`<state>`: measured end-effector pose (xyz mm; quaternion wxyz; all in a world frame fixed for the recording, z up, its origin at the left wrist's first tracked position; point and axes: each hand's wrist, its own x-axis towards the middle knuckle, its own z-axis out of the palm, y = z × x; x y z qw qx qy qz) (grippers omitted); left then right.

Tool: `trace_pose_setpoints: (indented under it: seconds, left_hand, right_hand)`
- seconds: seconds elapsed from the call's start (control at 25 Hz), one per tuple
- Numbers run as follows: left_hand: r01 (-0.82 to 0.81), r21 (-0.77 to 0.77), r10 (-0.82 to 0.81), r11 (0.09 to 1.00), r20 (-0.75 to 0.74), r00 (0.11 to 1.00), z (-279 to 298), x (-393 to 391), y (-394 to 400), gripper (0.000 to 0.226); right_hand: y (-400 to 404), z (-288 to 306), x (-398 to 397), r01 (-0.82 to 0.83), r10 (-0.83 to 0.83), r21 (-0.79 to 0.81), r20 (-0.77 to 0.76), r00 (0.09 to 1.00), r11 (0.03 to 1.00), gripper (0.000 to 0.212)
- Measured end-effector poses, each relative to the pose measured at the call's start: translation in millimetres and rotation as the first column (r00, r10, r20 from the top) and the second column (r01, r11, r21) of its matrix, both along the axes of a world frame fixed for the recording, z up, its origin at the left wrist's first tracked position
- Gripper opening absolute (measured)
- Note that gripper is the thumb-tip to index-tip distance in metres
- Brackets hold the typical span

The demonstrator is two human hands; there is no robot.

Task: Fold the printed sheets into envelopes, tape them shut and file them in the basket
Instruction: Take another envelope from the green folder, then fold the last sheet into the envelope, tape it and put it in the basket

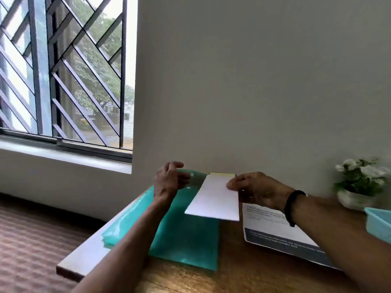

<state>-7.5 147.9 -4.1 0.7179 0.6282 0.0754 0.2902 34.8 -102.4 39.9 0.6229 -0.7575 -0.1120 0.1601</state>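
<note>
1. The long white folded paper strip [213, 197] is in the lower middle of the frame, held up above the shiny green plastic folder [186, 235]. The right hand [258, 190] has its grip pinching the strip's far right edge. Only that one edge is held, so the strip could droop or slip out.
2. The left hand [171, 180] sits just left of the strip with its grip spread and holding nothing. If it grabs too fast, it could bend the strip and spoil the fold.
3. The green folder hangs over the left edge of the brown wooden surface [243, 275]. A bump from the left arm could push it to the floor.
4. The flat printed sheet with the dark blue band [275, 233] lies under the right arm, so the arm could drag or crease it.
5. The light blue plastic basket [378, 225] is at the far right edge of the frame, mostly cut off. A reach for it could knock the small white flower pot [357, 187] just behind.
</note>
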Motion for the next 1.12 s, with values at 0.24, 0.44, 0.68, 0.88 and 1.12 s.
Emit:
trace_pose_setpoints:
  seconds: [0.24,0.44,0.68,0.88,1.12]
  left_hand:
    - [0.034,0.948,-0.086,0.317,-0.007,0.996,-21.8,-7.1,-23.6,0.034]
    - [0.202,0.974,-0.091,0.104,-0.193,0.977,-32.6,4.6,-16.2,0.043]
    - [-0.024,0.942,-0.142,0.335,0.076,0.987,-10.5,-1.3,-41.9,0.023]
    - [0.349,0.679,-0.157,0.646,-0.329,0.931,8.5,28.0,-120.0,0.019]
    - [0.351,0.29,-0.206,0.89,-0.432,0.878,-5.1,90.5,-163.2,0.018]
  right_hand:
    - [3.4,-23.4,-21.2,-0.123,0.18,-0.313,0.16,0.971,0.942,0.031]
    - [-28.7,-16.9,-15.2,0.189,0.094,-0.485,0.501,0.86,0.854,0.024]
    - [-130.0,-5.2,-13.6,0.449,-0.043,-0.799,0.473,0.88,0.399,0.063]
    - [-145.6,-6.4,-22.2,0.421,-0.053,-0.819,0.437,0.898,0.391,0.063]
    - [-154.7,-29.9,-8.6,0.496,-0.069,-0.737,0.527,0.847,0.46,0.053]
